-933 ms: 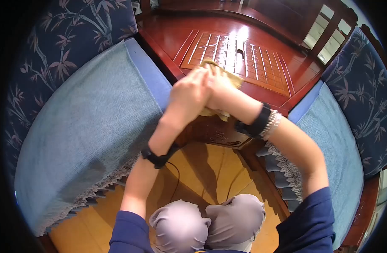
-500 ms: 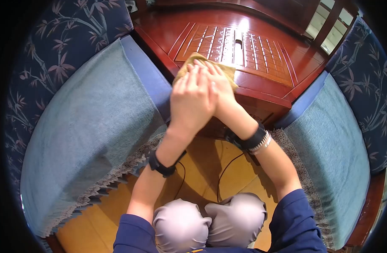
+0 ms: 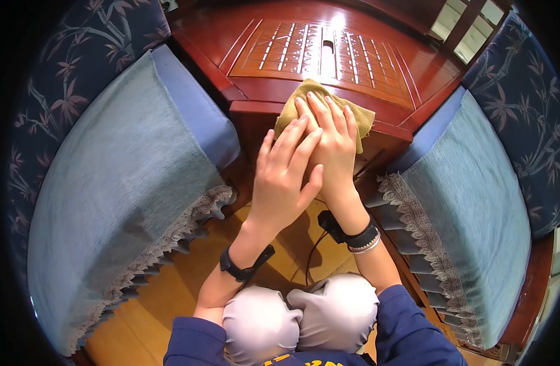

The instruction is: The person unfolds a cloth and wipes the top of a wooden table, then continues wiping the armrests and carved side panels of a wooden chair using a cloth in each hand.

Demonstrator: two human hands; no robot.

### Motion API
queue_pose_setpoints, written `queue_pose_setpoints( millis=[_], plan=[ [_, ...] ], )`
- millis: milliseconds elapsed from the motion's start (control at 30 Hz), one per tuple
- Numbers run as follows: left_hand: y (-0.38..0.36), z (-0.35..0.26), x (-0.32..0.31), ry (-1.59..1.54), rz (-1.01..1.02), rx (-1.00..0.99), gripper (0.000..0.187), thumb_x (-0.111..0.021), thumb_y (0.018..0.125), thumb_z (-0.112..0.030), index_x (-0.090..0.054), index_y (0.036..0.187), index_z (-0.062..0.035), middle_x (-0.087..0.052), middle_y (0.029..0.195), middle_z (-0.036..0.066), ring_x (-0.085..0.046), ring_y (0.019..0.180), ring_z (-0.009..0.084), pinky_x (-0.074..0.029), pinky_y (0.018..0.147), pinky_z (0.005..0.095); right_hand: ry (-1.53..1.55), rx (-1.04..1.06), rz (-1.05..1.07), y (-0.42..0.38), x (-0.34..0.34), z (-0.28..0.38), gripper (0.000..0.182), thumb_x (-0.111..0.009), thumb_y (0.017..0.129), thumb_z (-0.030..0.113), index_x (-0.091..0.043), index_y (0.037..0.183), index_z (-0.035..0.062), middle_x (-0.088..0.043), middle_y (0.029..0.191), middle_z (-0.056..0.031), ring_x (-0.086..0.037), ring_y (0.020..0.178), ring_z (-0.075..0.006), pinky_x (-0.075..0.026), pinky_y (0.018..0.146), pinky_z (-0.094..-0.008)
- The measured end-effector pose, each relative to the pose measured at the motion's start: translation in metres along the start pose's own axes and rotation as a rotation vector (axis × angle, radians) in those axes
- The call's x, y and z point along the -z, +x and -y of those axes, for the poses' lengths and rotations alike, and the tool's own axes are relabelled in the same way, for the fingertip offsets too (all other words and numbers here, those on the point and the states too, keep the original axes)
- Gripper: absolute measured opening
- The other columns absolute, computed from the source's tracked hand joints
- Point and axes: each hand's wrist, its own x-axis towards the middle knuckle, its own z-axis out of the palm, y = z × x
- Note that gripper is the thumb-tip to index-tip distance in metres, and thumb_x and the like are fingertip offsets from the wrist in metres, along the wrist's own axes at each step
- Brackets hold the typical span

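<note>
A: Quick, left to right. Grey-blue seat cover (image 3: 121,183) at 9 o'clock, fringe hanging over its edge. Why are your hands stacked like that?

B: Your left hand (image 3: 284,177) lies flat on top of your right hand (image 3: 330,146), fingers straight and spread, gripping nothing. Looks like doubled pressure: both palms bear down on the yellow cloth (image 3: 324,110).

A: And the cloth?

B: At 12 o'clock from your hands, draped over the near rim of the red wooden surface (image 3: 255,36), just short of the slatted panel (image 3: 328,58). Your right hand's fingers are also flat and extended, pressing the cloth, not pinching it.

A: Hidden bits?

B: The cloth's middle is under your right hand; only its edges show. Your right palm is covered by your left, so I can't tell the contact there. Black wrist straps (image 3: 243,268) on both arms, unreadable. A cable on the floor runs behind your wrists, end unseen. Second seat cover (image 3: 475,207) at 3 o'clock; corners cut off by the lens.
</note>
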Motion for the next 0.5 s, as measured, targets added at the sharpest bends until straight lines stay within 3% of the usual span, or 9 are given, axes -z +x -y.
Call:
queue_pose_setpoints(
  millis=[100, 200, 500],
  plan=[
    [0.000, -0.003, 0.010, -0.005, 0.011, 0.001, 0.041, -0.056, 0.080, -0.009, -0.052, 0.120, -0.0041, -0.049, 0.129, 0.013, -0.046, 0.120, 0.0293, -0.030, 0.104, 0.0474, 0.069, -0.036, 0.037, -0.001, 0.015, -0.008, 0.040, -0.062, 0.075, 0.019, -0.060, 0.114, 0.0119, -0.056, 0.119, -0.0046, -0.049, 0.114, -0.0251, -0.031, 0.103, -0.0441],
    [-0.004, -0.003, 0.017, -0.037, -0.085, 0.012, 0.034, -0.052, 0.077, -0.001, -0.058, 0.110, -0.0030, -0.060, 0.114, 0.011, -0.054, 0.110, 0.0278, -0.035, 0.101, 0.0451, 0.030, -0.138, 0.010, -0.006, 0.025, -0.031, 0.037, -0.062, 0.078, 0.024, -0.060, 0.112, 0.0091, -0.055, 0.121, -0.0063, -0.046, 0.117, -0.0268, -0.027, 0.105, -0.0450],
    [-0.004, -0.006, 0.006, -0.099, -0.041, 0.063, 0.033, -0.053, 0.079, -0.004, -0.058, 0.112, -0.0032, -0.060, 0.115, 0.010, -0.053, 0.110, 0.0272, -0.035, 0.101, 0.0444, -0.030, -0.159, -0.052, -0.014, 0.035, -0.049, 0.033, -0.061, 0.081, 0.018, -0.060, 0.111, 0.0045, -0.058, 0.117, -0.0087, -0.046, 0.115, -0.0306, -0.025, 0.104, -0.0469]
  ],
)
